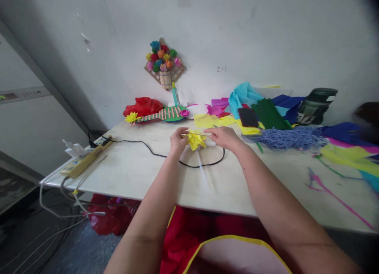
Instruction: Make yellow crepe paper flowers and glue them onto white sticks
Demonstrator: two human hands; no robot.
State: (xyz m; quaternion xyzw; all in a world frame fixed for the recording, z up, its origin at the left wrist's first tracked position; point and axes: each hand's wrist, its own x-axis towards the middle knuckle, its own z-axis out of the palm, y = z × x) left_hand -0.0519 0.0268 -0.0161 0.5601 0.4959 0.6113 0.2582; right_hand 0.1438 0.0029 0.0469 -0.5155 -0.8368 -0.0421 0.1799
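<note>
Both my hands meet over the white table point(142, 175) around a yellow paper flower point(195, 139). My left hand point(178, 139) is closed, pinching the flower's left side. My right hand point(225, 137) grips its right side with curled fingers. A thin pale stick point(201, 169) runs down from the flower toward me. A black cable point(154, 152) loops on the table just behind and under my hands.
A power strip point(85, 157) with plugs lies at the left edge. Coloured paper sheets point(254, 108), a phone point(248, 117), blue string point(287, 139), a dark container point(315, 106), a red bag point(143, 106), a striped paper craft point(161, 115) and a glue tube point(175, 95) crowd the back. A paper-flower basket point(164, 64) hangs on the wall.
</note>
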